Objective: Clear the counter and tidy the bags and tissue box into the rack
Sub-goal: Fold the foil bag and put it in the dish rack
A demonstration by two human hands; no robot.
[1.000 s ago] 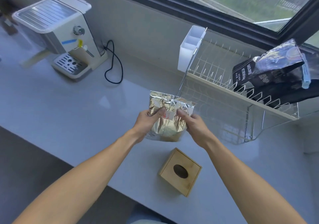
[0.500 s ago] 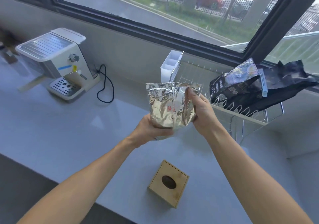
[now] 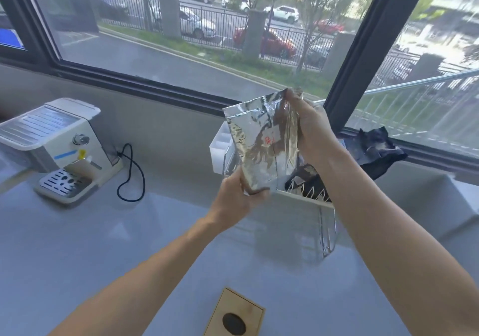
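Note:
I hold a crinkled silver foil bag point(image 3: 259, 146) upright in the air, in front of the wire rack point(image 3: 328, 229). My left hand point(image 3: 239, 201) grips its bottom corner. My right hand point(image 3: 309, 128) pinches its top right edge. Black bags point(image 3: 375, 151) lie in the rack behind my right forearm, partly hidden. A wooden tissue box point(image 3: 237, 315) with an oval hole sits on the counter near the front edge, between my forearms.
A white coffee machine point(image 3: 55, 146) stands at the back left, its black cord point(image 3: 131, 175) looped on the grey counter point(image 3: 77, 245). A white cutlery holder point(image 3: 219, 149) hangs on the rack's left end. A large window runs along the back.
Both hands have lifted the foil bag from low over the counter up to rack height. My left hand shifted from its top to its bottom. The view has tilted up.

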